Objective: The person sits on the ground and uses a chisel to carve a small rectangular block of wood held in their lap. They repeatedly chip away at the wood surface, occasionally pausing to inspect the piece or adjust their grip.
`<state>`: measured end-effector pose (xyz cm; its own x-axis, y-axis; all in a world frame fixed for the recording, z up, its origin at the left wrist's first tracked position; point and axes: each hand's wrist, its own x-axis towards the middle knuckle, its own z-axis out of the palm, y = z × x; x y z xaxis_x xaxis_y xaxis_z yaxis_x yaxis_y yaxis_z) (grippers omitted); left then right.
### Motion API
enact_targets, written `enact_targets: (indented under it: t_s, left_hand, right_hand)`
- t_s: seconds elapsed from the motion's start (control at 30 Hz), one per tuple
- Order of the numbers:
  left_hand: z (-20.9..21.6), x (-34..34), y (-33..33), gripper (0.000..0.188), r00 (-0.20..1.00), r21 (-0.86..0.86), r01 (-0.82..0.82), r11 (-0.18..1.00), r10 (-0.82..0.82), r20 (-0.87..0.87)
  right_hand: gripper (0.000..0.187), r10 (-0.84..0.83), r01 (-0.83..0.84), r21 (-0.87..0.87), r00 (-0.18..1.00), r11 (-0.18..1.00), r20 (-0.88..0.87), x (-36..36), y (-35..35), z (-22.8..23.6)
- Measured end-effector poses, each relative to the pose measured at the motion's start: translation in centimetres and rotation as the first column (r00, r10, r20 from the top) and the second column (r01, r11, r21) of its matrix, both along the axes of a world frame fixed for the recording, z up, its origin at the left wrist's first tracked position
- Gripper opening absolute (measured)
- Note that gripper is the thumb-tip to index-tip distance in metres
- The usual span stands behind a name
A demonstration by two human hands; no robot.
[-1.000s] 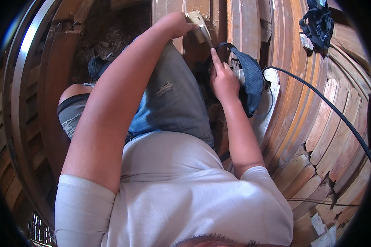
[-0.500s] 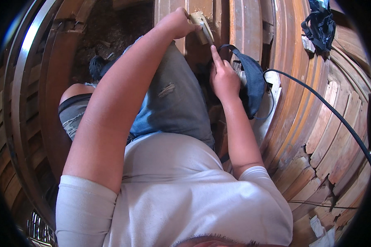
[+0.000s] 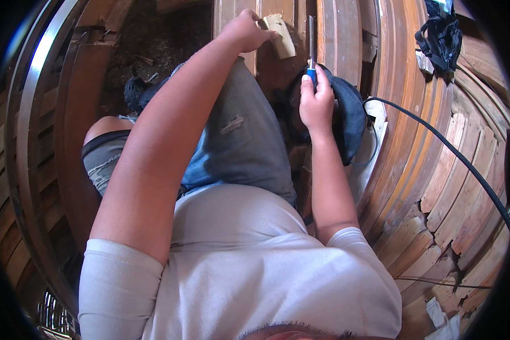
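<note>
Block of pale rectangular wood (image 3: 280,37) is near the right edge of a brown wooden board (image 3: 232,11), pinched by the left hand (image 3: 250,33), seemingly for steadiness. Right hand (image 3: 316,103) clamps a slim, blue-handled metal tool (image 3: 312,48), blade pointing away, presumably for safety.

Black cable (image 3: 464,161) over wooden boards (image 3: 443,167), black bundle (image 3: 440,44) beyond

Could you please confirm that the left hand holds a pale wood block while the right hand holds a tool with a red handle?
Not quite: in the head view, the tool in the right hand has a blue handle. The left hand does hold a pale wood block.
</note>
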<state>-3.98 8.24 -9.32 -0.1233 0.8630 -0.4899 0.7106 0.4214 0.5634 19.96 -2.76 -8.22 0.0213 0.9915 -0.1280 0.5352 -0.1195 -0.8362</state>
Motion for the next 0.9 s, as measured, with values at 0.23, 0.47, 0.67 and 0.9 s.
enact_targets:
  t_s: [0.23,0.47,0.67,0.9]
  left_hand:
    - [-0.4,-0.4,0.5,0.094,0.998,-0.001,0.012,1.000,-0.012,0.058]
    - [0.5,0.2,-1.3,0.095,0.975,0.186,0.204,0.961,-0.217,0.049]
    - [1.8,0.2,-2.1,0.084,0.942,0.226,0.276,0.934,-0.310,0.132]
    - [2.7,1.0,-2.7,0.081,0.952,0.275,0.303,0.912,-0.303,-0.045]
  right_hand:
    - [0.042,-0.039,0.029,-0.071,0.989,0.997,-0.144,-1.8,3.5,-2.1]
    - [0.040,-0.058,0.009,-0.140,0.936,0.990,-0.348,-3.8,3.7,-3.0]
    - [0.031,-0.173,-0.024,-0.349,0.837,0.937,-0.520,-4.3,3.3,-0.1]
    - [0.039,-0.219,-0.077,-0.444,0.787,0.893,-0.577,-1.0,2.3,3.5]
